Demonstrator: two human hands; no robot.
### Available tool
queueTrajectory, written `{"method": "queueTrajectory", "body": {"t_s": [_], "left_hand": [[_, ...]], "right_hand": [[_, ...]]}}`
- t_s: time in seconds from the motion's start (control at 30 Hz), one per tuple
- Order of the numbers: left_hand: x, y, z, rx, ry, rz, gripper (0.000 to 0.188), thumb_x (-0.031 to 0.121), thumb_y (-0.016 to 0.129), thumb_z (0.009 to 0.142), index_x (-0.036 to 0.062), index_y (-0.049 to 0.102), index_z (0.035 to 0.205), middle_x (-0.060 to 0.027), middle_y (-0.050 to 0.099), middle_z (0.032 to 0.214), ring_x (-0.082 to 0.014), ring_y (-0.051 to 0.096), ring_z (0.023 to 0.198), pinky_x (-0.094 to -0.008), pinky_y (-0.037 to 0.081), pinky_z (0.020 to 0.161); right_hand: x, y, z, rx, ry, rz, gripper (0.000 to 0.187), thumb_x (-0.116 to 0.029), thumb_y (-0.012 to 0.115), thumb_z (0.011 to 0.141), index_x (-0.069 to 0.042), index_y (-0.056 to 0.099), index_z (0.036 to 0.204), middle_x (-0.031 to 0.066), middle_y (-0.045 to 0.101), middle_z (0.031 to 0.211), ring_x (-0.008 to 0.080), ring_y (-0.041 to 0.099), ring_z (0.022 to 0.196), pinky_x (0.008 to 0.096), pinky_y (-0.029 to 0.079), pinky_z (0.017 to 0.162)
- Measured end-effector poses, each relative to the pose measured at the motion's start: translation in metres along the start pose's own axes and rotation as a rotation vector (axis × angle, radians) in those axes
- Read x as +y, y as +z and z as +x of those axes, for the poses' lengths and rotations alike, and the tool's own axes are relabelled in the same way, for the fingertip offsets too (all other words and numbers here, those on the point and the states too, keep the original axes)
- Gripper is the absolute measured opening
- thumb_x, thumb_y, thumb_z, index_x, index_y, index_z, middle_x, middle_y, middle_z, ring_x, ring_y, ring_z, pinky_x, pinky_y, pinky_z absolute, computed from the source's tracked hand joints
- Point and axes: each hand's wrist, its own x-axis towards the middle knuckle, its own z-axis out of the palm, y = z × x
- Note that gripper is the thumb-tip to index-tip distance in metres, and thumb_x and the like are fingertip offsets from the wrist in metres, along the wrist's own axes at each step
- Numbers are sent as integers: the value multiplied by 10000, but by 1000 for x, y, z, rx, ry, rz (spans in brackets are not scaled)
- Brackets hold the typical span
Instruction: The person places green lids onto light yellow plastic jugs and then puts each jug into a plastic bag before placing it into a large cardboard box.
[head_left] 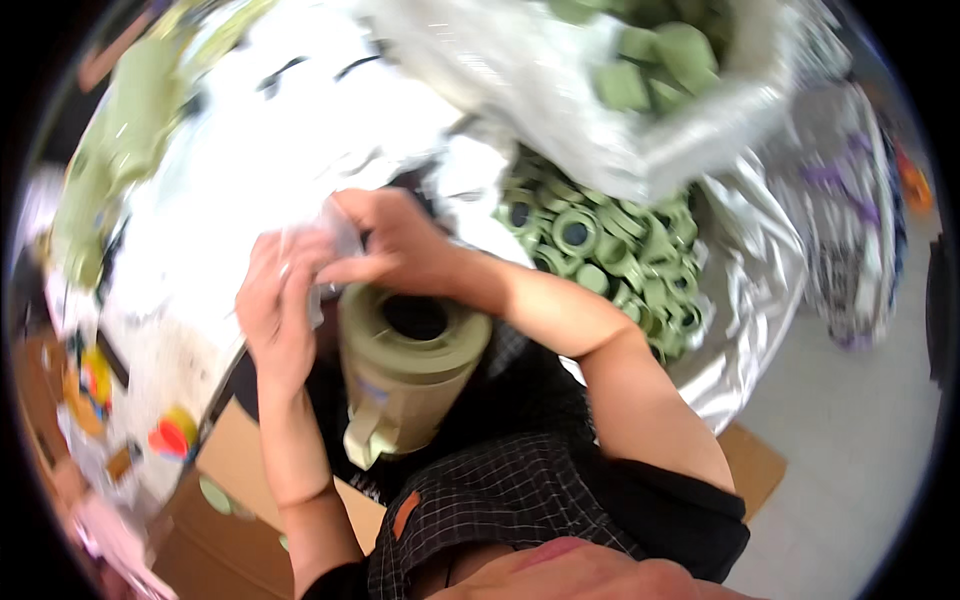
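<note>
A pale green jug point(405, 385) with a handle stands upright, slightly tilted, close against my body, its dark round mouth facing up. Just above its rim, my left hand point(285, 285) and my right hand point(390, 238) meet with fingers bent together. Between them is a piece of thin clear plastic film point(342, 232), pinched by both; motion blur hides whether it is a bag. Part of the film hangs down beside the left fingers.
Silvery bags at the right hold many green lids point(620, 250) and green plastic parts point(660, 65). White sheeting point(230, 190) covers much of the table, with green wrapped pieces point(130, 140) at its left. Tape rolls point(175, 432) lie at the table edge, above a cardboard box point(225, 545).
</note>
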Motion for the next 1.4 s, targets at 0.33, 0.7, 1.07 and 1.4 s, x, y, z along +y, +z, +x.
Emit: {"method": "queueTrajectory", "body": {"t_s": [0.33,0.7,1.07,1.4], "left_hand": [[-11,27,-44,205,-306,-527,219,122,534,980,-42,639,1079,-127,671,1036,-201,622,975,-351,477,905],[-33,19,-48,154,-551,-245,297,19,658,786,37,567,1068,-4,530,859,-109,473,766,-250,405,682],[42,-2,-267,378,-233,639,728,8,709,687,-40,421,1354,-212,547,1006,-358,583,799,-411,501,663],[109,-99,-409,908,-719,998,257,132,670,764,107,610,1013,-151,571,980,-358,608,823,-427,512,678]], "right_hand": [[-19,-31,-32,-63,128,-61,240,-89,808,781,-7,600,866,60,651,858,125,591,805,330,490,696],[43,-27,-119,746,307,390,94,-102,534,936,-30,497,888,52,476,860,150,456,732,286,398,659],[-41,56,-212,-469,309,-79,446,-66,681,861,46,550,1273,179,597,1279,300,556,1205,417,421,1021],[-153,187,-118,-1129,97,293,759,-32,783,745,-3,449,1426,154,655,1195,211,660,1000,322,515,853]]}}
